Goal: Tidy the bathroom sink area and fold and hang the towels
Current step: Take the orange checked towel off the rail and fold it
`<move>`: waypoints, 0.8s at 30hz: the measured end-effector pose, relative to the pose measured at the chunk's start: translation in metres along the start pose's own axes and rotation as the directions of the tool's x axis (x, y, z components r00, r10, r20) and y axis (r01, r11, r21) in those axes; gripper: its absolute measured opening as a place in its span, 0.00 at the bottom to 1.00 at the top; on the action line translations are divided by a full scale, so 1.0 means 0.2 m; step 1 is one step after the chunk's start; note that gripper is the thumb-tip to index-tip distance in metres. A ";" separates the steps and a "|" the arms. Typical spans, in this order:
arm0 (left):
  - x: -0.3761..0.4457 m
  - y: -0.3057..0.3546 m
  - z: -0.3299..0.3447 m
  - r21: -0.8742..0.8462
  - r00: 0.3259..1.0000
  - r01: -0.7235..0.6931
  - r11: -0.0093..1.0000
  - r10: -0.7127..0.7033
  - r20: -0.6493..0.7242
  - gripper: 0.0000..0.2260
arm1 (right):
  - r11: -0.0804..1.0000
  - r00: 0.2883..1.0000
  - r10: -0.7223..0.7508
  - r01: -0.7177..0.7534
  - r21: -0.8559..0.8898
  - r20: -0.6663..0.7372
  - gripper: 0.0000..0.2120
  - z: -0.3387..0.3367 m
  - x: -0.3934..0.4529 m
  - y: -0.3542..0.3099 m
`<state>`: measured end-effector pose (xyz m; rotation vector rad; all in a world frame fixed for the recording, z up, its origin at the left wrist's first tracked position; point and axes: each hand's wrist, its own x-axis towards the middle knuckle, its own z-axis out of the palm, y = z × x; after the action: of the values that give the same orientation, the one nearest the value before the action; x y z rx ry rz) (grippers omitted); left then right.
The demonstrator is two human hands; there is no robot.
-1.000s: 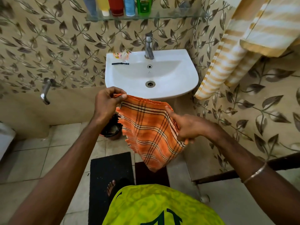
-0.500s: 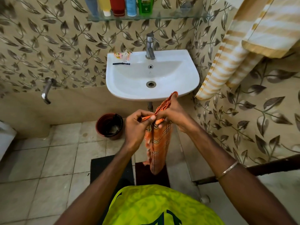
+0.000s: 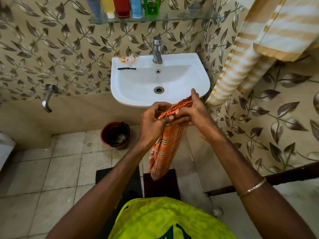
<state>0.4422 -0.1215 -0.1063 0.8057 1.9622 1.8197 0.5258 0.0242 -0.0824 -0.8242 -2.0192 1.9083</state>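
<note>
Both hands, left (image 3: 151,124) and right (image 3: 193,114), pinch the orange towel (image 3: 165,145) at the sink's (image 3: 131,95) 5 o'clock; folded lengthwise, not hung. Razor (image 3: 126,68) and wrapper (image 3: 128,59) remain at 11 o'clock.

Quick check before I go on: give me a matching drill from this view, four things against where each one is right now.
Things:
1. orange checked towel
2. black razor
3. red-brown bucket
4. green bottle

Places:
A. on the glass shelf above the tap
B. on the floor tiles, below and left of the sink
C. held by the left hand and right hand, hanging down in front of the sink
D. on the back left rim of the sink

Pairs: 1-C, 2-D, 3-B, 4-A
</note>
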 end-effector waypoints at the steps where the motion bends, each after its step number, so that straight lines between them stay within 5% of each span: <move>1: 0.01 0.01 0.00 -0.008 1.000 -0.005 1.000 0.005 0.002 0.14 | 0.999 0.999 -0.037 0.036 -0.029 -0.035 0.53 -0.01 0.00 0.01; 7: 0.06 0.12 -0.06 -0.092 0.999 -0.025 0.995 0.023 -0.027 0.12 | 0.984 0.934 -0.178 0.165 -0.067 -0.310 0.47 -0.03 0.04 0.16; 10: 0.07 0.22 -0.14 -0.112 0.997 -0.075 0.991 0.075 -0.006 0.12 | 0.997 0.985 -0.035 0.046 0.059 -0.170 0.57 -0.05 0.09 0.24; 14: 0.10 0.34 -0.28 -0.119 0.991 -0.130 0.984 0.133 0.023 0.13 | 0.996 0.988 -0.039 0.026 0.091 0.148 0.30 -0.04 0.09 0.28; 24: 0.28 0.39 -0.58 -0.406 0.999 0.052 0.912 -0.043 0.031 0.20 | 0.929 0.935 -0.204 0.091 0.360 0.291 0.18 0.10 0.04 0.04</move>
<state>0.3421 -0.1780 -0.0088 0.6314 1.4915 2.0781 0.5110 0.0111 -0.0944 -0.2736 -1.7645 2.3294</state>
